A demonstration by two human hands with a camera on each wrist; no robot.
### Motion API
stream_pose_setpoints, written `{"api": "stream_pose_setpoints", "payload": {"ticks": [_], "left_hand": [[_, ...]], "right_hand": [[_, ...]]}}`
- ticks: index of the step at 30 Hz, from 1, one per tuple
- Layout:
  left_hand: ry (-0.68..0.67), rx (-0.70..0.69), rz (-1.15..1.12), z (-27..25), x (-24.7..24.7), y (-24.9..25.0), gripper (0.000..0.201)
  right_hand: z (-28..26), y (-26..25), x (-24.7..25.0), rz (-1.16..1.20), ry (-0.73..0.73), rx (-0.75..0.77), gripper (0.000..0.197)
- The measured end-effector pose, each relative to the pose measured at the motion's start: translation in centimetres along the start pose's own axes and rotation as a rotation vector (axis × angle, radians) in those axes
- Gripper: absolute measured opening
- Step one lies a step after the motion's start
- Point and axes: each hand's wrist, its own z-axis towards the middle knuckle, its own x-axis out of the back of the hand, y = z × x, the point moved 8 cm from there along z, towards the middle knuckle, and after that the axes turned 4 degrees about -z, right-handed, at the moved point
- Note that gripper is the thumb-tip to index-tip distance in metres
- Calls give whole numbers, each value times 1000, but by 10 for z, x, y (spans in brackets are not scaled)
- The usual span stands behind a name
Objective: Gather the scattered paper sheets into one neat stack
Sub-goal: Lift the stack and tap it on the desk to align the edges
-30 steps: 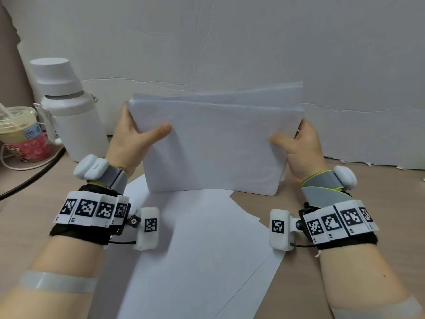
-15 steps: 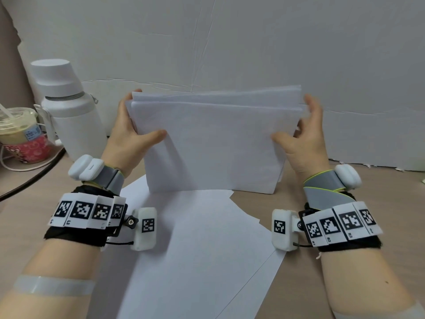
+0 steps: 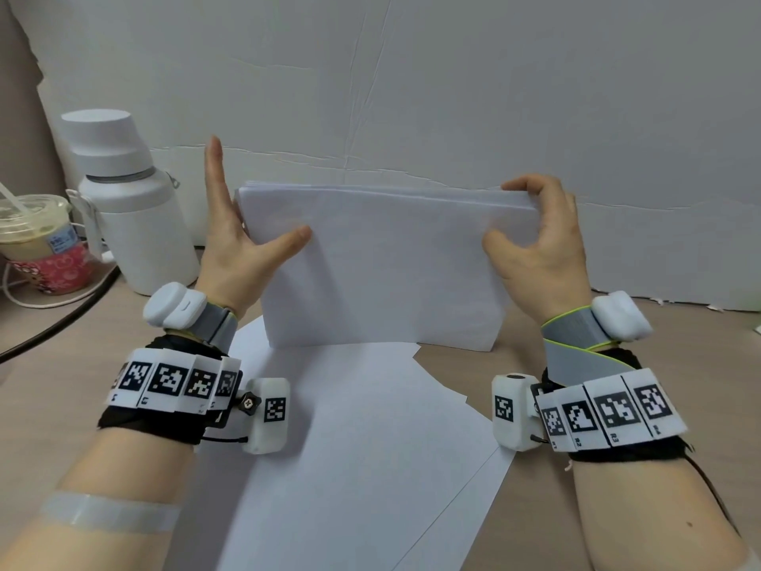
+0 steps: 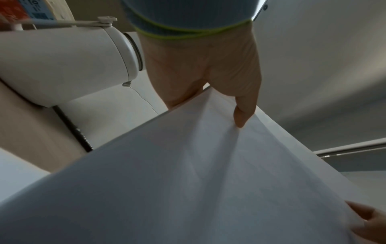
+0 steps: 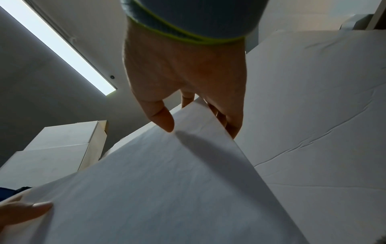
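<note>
A stack of white paper [image 3: 383, 265] stands upright on its long edge on the table, held between both hands. My left hand [image 3: 234, 257] is at its left edge, thumb pressed on the front face and one finger pointing straight up; the other fingers are hidden behind the sheets. My right hand [image 3: 539, 249] grips the top right corner, fingers curled over the top edge and thumb on the front. The wrist views show each thumb [image 4: 242, 115] [image 5: 163, 118] pressing the stack [image 4: 188, 181] [image 5: 167, 181]. Loose sheets [image 3: 362, 447] lie flat and overlapping in front of the stack.
A white bottle [image 3: 127, 224] stands at the left, with a lidded drink cup [image 3: 37, 241] beside it. A black cable [image 3: 61, 323] runs across the table [image 3: 49, 385] there. A white paper backdrop [image 3: 453, 96] rises just behind the stack.
The fanned top edges of the stack have come level. My left fingers straightened upward, and my right fingers curled over the top right corner.
</note>
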Motion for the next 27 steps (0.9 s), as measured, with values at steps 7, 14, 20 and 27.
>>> {"api": "stream_pose_setpoints", "payload": {"ticks": [7, 14, 20, 27], "left_hand": [[29, -24, 18, 1, 5, 5, 101], [19, 27, -52, 0, -1, 4, 88], [102, 131, -99, -2, -6, -1, 105], [95, 354, -165, -7, -4, -32, 88]], "right_hand": [[-2, 11, -3, 81, -32, -121, 61], [-12, 56, -25, 477, -88, -485, 64], [-12, 57, -33, 566, -110, -481, 28], [-15, 58, -37, 555, -151, -492, 28]]}}
